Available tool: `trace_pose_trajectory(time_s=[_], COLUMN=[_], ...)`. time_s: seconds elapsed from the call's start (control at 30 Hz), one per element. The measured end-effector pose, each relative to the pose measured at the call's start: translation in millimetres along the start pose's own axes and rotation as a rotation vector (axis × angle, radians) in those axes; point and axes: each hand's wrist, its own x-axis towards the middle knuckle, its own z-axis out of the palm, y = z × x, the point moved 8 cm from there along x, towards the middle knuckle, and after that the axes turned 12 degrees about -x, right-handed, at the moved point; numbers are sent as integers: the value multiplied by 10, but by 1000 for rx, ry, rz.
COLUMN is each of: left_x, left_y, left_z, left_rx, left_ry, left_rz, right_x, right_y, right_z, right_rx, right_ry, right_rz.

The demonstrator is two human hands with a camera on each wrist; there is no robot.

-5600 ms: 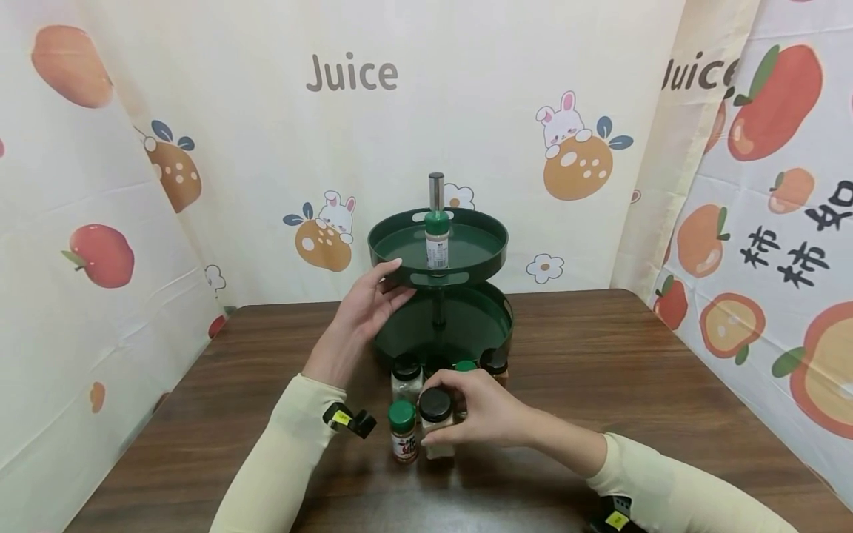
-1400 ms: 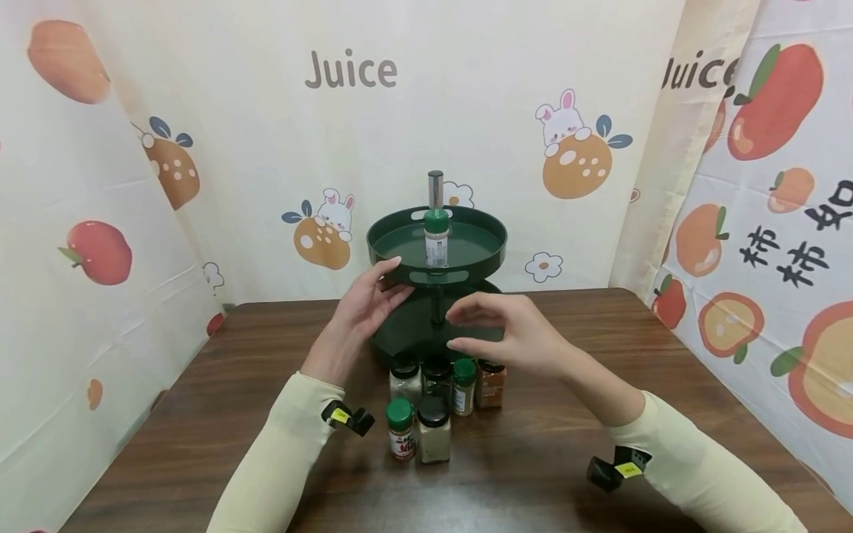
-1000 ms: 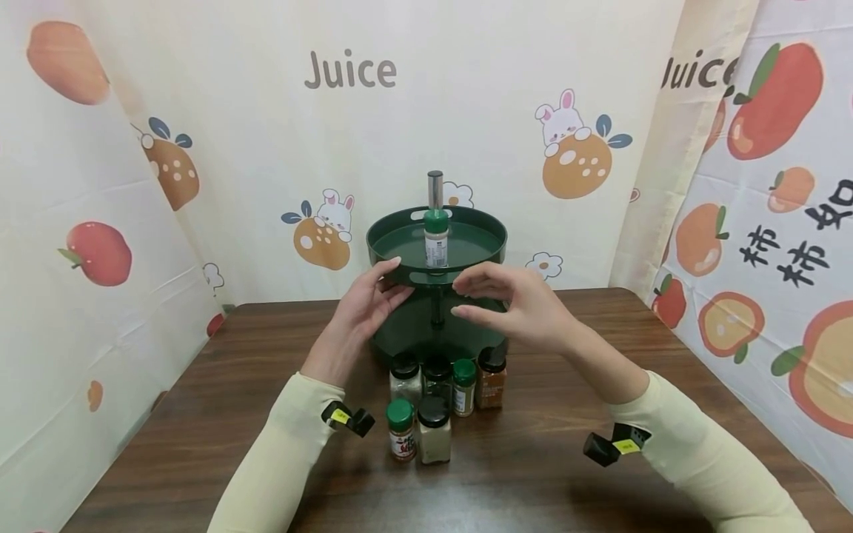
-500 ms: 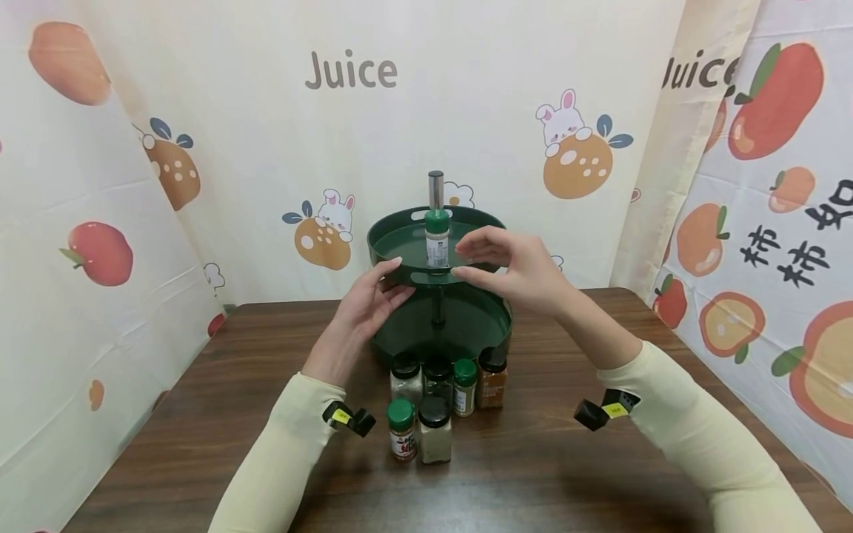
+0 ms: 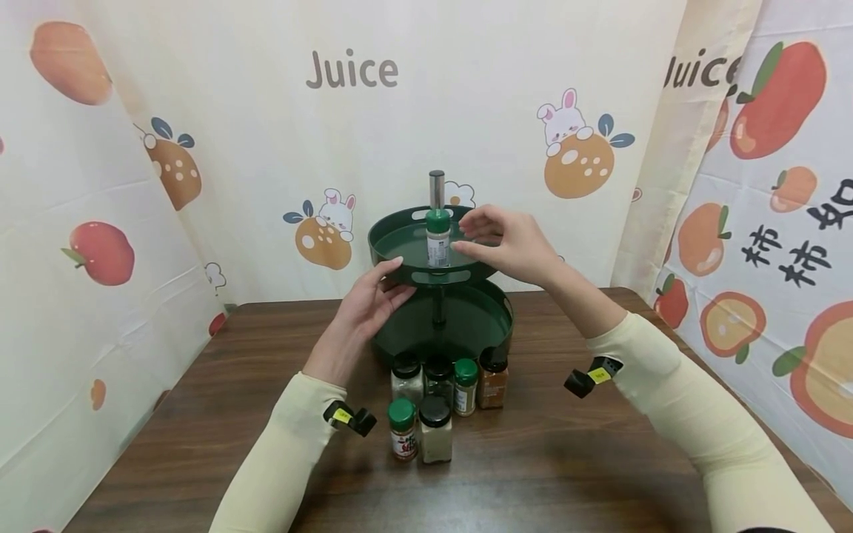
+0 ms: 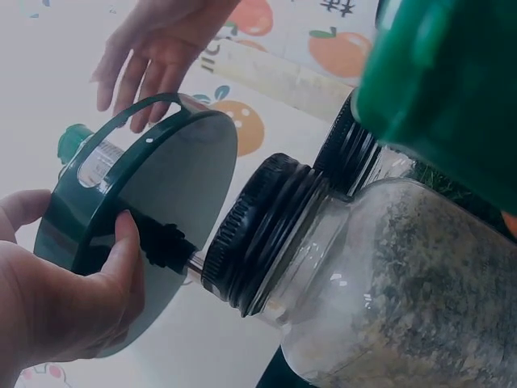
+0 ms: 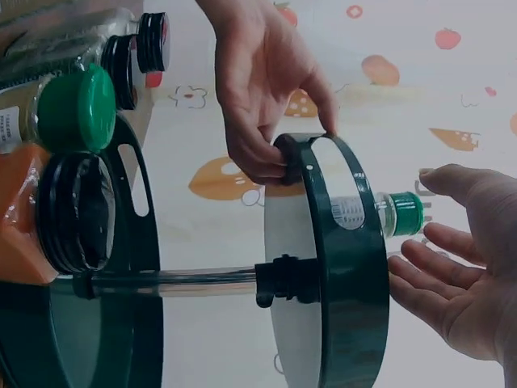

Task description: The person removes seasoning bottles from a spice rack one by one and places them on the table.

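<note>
In the head view, my left hand grips the left edge of the upper tray of a dark green two-tier rack, thumb at the rim and fingers beneath. On that tray a small green-capped spice bottle stands upright before the metal pole. My right hand hovers just right of the bottle, fingers and thumb apart. The right wrist view shows a gap between the right hand and the green cap. Below lies the lower tray, its front partly hidden by jars.
Several spice jars stand in front of the rack on the wooden table. Nearest are a red-labelled green-capped bottle and a black-capped jar. An orange-brown jar is rightmost. A printed curtain hangs behind.
My right hand has let go of the front black-capped jar, then risen past the lower tray to beside the green-capped bottle. My left hand keeps its grip on the upper tray.
</note>
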Motion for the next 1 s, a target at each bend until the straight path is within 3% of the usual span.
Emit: trace_pose_trajectory(time_s=[0.53, 1.0], left_x=[-9, -10], left_y=[-9, -6], left_z=[-10, 23], left_rx=[4, 19], left_ry=[-11, -24], left_rz=[-2, 0], right_x=[268, 386], right_y=[138, 149], right_z=[206, 316], right_rx=[-16, 27], right_ry=[-131, -171], right_rz=[98, 143])
